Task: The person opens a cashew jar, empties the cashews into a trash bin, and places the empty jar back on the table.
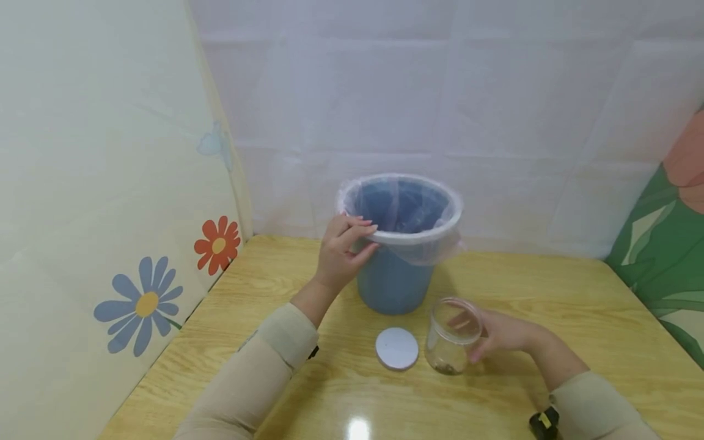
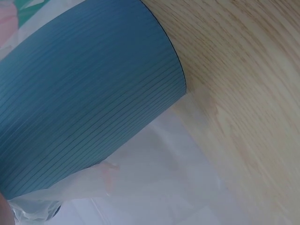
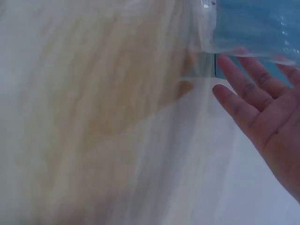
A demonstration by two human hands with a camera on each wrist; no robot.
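A blue trash bin (image 1: 393, 281) with a white rim and a clear plastic liner (image 1: 426, 252) stands on the table. My left hand (image 1: 343, 250) pinches its near-left rim, fingers over the top and thumb below outside. The bin's ribbed side (image 2: 93, 93) fills much of the left wrist view. To the right of a round white lid (image 1: 396, 348) is a clear lidless jar (image 1: 440, 351) with some small dark bits at the bottom. My right hand (image 1: 503, 333) is at the jar's right side. In the right wrist view its fingers (image 3: 241, 79) spread fairly straight, tips right at the jar (image 3: 253, 28).
The wood-grain table (image 1: 550, 287) meets a pale cloth wall (image 1: 385, 91) behind the bin. A flower-printed panel (image 1: 82, 214) borders the left side, and a green leaf-printed panel (image 1: 654, 244) the right. A black strap piece (image 1: 543, 423) sits at the right cuff.
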